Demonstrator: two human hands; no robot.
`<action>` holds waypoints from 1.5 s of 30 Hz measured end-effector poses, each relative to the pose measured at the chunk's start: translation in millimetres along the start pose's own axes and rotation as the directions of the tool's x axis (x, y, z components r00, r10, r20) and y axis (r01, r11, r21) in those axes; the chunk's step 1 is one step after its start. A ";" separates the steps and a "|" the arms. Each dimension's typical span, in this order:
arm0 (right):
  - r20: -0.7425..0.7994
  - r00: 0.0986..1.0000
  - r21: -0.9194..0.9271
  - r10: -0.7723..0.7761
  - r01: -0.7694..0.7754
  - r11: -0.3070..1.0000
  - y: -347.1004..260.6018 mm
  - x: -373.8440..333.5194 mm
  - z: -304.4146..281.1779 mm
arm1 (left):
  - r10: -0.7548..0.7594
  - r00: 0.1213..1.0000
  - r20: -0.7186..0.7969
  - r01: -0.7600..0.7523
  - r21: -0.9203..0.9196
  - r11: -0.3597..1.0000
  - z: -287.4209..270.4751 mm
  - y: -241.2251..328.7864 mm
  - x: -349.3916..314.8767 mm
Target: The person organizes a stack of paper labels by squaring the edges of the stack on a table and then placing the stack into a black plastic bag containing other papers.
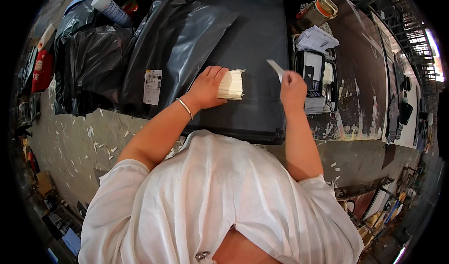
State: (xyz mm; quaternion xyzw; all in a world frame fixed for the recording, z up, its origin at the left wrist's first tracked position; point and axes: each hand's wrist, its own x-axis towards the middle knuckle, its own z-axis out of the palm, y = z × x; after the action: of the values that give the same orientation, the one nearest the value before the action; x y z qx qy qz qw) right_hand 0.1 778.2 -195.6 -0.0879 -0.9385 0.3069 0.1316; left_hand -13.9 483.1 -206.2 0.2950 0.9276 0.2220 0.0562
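A thick stack of cream paper strips [232, 84] lies on a dark grey flat surface [260, 35] in front of me. My left hand [209, 87], with a bangle on its wrist, is closed round the left end of this stack and holds it down. To the right and apart from the stack, my right hand [293, 92] is closed in a pinch. From its fingers a single pale, narrow strip [275, 67] sticks out toward the upper left. My fingers hide the strip's lower end.
Black plastic bags [98, 53], one with a white label [152, 87], lie at the left beside a white spray can [111, 9]. At the right are a tray [333, 106] with papers and a dark device, and a jar [322, 8]. Paper scraps litter the floor [89, 147].
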 end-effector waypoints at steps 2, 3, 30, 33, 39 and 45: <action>-0.009 0.974 -0.087 -0.225 0.223 0.971 -8.8 31.9 17.9 | -0.016 1.000 0.024 0.016 -0.007 1.000 -2.7 2.2 2.1; 0.045 0.934 -0.140 -0.353 0.356 0.924 -17.6 43.5 31.2 | -0.025 0.999 0.035 0.025 -0.009 1.000 -3.9 2.5 2.7; 0.321 0.909 0.881 -0.266 -0.183 0.437 -48.0 -55.9 97.8 | 0.060 0.998 0.030 -0.054 -0.160 0.986 3.2 -10.5 -3.1; 0.313 0.910 0.883 -0.273 -0.172 0.437 -49.8 -56.6 96.7 | 0.082 0.996 0.019 -0.078 -0.163 0.983 2.6 -11.2 -3.1; 0.312 0.906 0.880 -0.287 -0.162 0.446 -49.3 -55.6 95.2 | 0.018 0.999 0.048 -0.017 -0.025 1.000 1.0 -4.7 -3.8; 0.307 0.909 0.882 -0.281 -0.161 0.442 -52.1 -57.5 93.6 | -0.105 0.988 0.114 0.092 0.117 0.989 -10.9 18.0 6.1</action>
State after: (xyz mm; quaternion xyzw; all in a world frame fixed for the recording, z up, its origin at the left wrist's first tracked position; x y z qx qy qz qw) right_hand 22.3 670.9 -248.3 0.0957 -0.6412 0.7607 -0.0314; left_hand -12.1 495.5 -188.3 0.2641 0.9470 0.1488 0.1060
